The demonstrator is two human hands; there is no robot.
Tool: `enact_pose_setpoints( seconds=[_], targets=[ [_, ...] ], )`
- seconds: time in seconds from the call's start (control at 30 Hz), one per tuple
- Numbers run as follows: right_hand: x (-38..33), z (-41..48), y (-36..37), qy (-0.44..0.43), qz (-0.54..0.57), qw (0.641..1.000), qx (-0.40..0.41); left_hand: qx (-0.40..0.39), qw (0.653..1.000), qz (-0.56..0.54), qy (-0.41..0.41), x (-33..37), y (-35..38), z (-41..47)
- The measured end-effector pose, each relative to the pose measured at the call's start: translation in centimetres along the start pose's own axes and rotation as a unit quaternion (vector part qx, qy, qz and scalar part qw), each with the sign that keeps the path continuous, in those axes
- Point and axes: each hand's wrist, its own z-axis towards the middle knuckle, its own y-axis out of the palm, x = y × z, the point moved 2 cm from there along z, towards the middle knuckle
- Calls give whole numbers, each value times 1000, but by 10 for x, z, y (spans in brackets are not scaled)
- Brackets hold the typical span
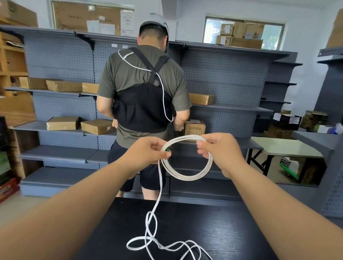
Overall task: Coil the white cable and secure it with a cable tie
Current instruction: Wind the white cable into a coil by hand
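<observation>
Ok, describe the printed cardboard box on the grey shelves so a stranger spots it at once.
Look at the grey shelves along the back wall, where a person in a black vest stands. The box sits on the shelf just right of that person's waist. Unlike the flat, tape-wrapped parcels around it, it stands squarer and bears black printed symbols.
</observation>
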Motion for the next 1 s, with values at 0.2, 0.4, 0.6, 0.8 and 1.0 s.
enact_pose_setpoints(
  seconds=[0.2,0.4,0.6,0.8,1.0],
  targets=[
    [13,0,0,32,71,995,54,23,999,-24,-5,-2,2,3],
    [20,-2,7,43,149,983,93,56,995,-77,-17,-2,5,5],
    [25,-1,12,51,156,983,76,103,994,-23,19,6,2,7],
    [18,2,10,-10,-71,997,36,107,980,149,73,16,-3,13],
    [0,2,19,-88,-235,968,-25,61,930,344,119,32,4,17]
  ],
)
